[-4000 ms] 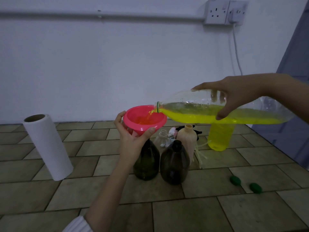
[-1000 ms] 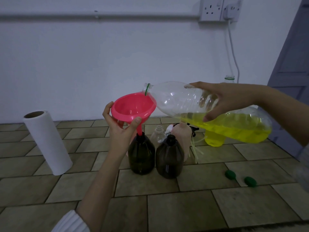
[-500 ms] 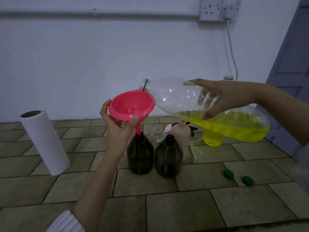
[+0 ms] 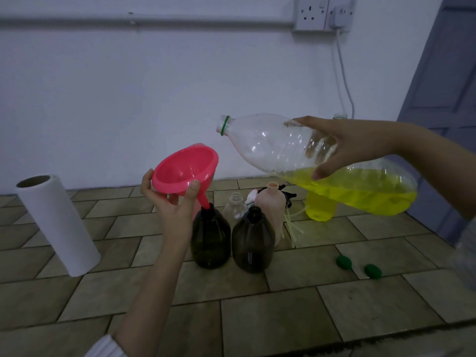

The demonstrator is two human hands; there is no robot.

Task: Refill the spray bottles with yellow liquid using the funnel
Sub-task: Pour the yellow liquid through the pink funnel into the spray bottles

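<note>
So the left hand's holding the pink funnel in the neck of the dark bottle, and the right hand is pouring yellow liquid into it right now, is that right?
Not quite. In the head view the right hand holds the clear bottle tipped back, mouth raised clear of the pink funnel, so nothing is pouring. The left hand does hold the funnel in the dark bottle.

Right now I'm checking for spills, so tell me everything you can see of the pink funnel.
The pink funnel looks like smooth, glossy plastic: a wide round bowl narrowing to a thin spout. It is tilted, with its mouth facing up and right. The left hand pinches the bowl's rim, thumb in front. The spout tip sits in the neck of the left dark bottle. No liquid shows inside the bowl.
</note>
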